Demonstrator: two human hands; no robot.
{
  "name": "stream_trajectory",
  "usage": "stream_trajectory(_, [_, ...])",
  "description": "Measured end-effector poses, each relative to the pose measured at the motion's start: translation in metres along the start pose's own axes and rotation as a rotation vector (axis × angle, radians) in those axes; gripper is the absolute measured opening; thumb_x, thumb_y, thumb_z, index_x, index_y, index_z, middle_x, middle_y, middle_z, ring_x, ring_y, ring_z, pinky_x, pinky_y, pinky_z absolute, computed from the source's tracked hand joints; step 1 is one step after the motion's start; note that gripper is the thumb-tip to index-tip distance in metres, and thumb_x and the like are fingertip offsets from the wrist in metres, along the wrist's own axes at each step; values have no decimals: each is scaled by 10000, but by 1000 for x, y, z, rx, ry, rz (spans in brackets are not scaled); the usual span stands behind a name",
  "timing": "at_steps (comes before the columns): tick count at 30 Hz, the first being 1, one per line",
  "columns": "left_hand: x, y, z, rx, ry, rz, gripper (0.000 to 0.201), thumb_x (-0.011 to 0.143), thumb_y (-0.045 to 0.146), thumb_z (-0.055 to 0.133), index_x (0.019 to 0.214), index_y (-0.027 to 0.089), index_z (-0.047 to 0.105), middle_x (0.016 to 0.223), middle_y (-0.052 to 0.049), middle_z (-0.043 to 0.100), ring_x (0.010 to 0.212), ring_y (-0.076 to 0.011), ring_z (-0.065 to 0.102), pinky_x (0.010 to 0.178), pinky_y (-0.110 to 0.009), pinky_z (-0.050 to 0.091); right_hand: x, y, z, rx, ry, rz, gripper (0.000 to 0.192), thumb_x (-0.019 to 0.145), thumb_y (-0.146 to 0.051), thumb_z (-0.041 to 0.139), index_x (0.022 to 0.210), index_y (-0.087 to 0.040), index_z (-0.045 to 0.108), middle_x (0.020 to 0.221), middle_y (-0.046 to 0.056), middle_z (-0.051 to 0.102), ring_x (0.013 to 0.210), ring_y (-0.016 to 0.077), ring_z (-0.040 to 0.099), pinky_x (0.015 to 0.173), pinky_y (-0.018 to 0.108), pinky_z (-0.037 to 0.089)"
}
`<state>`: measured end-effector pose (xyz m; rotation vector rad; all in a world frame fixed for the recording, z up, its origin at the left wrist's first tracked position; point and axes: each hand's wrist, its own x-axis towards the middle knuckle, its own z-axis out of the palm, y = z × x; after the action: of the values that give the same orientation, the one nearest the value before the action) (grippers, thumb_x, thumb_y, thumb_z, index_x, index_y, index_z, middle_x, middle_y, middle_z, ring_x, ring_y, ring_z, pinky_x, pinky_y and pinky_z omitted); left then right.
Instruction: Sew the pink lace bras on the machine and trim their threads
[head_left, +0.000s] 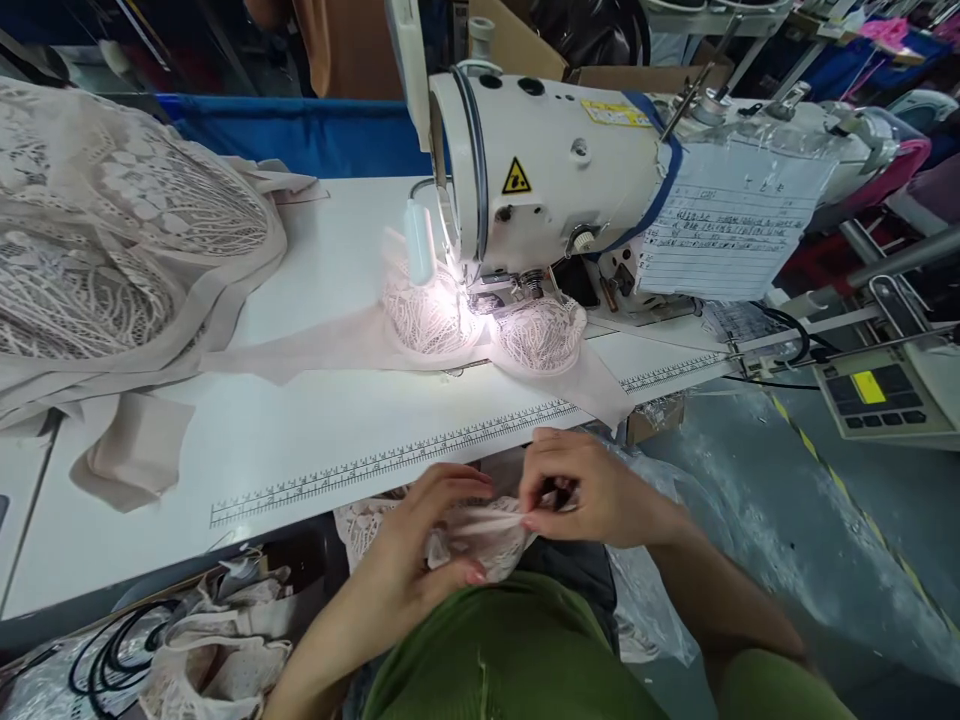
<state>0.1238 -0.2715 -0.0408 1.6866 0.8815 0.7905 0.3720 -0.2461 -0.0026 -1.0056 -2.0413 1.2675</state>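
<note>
Low at the table's front edge, over the lap, my left hand (409, 545) holds a pale pink lace bra (480, 535), its fingers and thumb closed round the cup. My right hand (600, 490) pinches an edge of that bra between thumb and fingertips. Part of the piece is hidden behind both hands. Another lace bra (540, 335) lies on the table under the lit needle area of a white sewing machine (555, 160). Its band stretches left, and neither hand touches it.
A large pile of lace bras (202, 200) covers the table's left side. A printed ruler strip (412, 452) runs along the front edge. More lace pieces (217, 660) and black cables sit below left. A control panel (885, 390) stands at right. A person in brown (345, 50) is behind.
</note>
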Motion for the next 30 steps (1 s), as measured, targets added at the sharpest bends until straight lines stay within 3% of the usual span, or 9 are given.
stream_trajectory(2, [8, 4, 13, -20, 3, 61, 60, 929, 275, 690, 970, 231, 687, 997, -50, 664, 942, -183, 647, 797, -259, 519, 6, -3, 12, -63, -13, -16, 126, 807, -124, 718, 750, -208, 642, 696, -17, 634, 743, 153, 548, 692, 271, 427])
stream_trajectory(4, [12, 6, 23, -41, 54, 73, 162, 962, 193, 615, 802, 209, 636, 845, -22, 626, 806, -149, 619, 696, -227, 486, 7, -1, 17, -87, -4, -14, 118, 828, -145, 708, 779, -211, 623, 727, -19, 647, 734, 147, 555, 710, 271, 428])
stream_trajectory(6, [15, 5, 27, -60, 84, 47, 209, 960, 159, 592, 756, 202, 605, 805, -17, 603, 767, -143, 598, 656, -221, 464, 3, 6, 16, -77, 39, 11, 143, 836, -222, 743, 855, -218, 601, 771, -27, 644, 690, 128, 535, 679, 254, 419])
stream_trajectory(10, [16, 2, 21, -98, 108, -6, 218, 948, 168, 593, 733, 199, 589, 792, -22, 590, 738, -143, 586, 612, -217, 440, -7, 21, 6, -39, 85, 50, 263, 807, -317, 801, 899, -224, 574, 707, -67, 554, 565, 86, 415, 547, 212, 339])
stream_trajectory(15, [17, 2, 19, -113, 125, -16, 211, 936, 192, 609, 725, 198, 614, 786, -33, 614, 739, -152, 603, 627, -224, 456, -10, 28, 0, -19, 50, 12, 135, 870, -261, 733, 872, -203, 611, 915, 32, 682, 678, 109, 544, 572, 213, 405])
stream_trajectory(19, [16, 2, 21, -173, 122, -77, 201, 920, 215, 634, 720, 196, 634, 902, -67, 707, 847, -174, 664, 707, -234, 502, -8, 28, -1, 64, 108, 9, 86, 903, -225, 679, 851, -188, 621, 901, 51, 700, 669, 113, 562, 538, 212, 391])
stream_trajectory(24, [14, 1, 24, -315, 102, -221, 247, 929, 303, 641, 714, 182, 624, 926, -82, 748, 720, -151, 632, 594, -224, 460, -9, 28, 1, 308, 116, 98, 232, 919, -328, 692, 789, -175, 576, 885, 51, 680, 584, 78, 480, 520, 208, 373])
stream_trajectory(30, [17, 2, 25, -348, 90, -268, 327, 920, 354, 642, 664, 174, 550, 923, -93, 735, 707, -144, 603, 586, -228, 454, -7, 29, 6, 479, 163, 190, 389, 836, -437, 784, 724, -184, 511, 832, 29, 636, 648, 100, 514, 573, 229, 404])
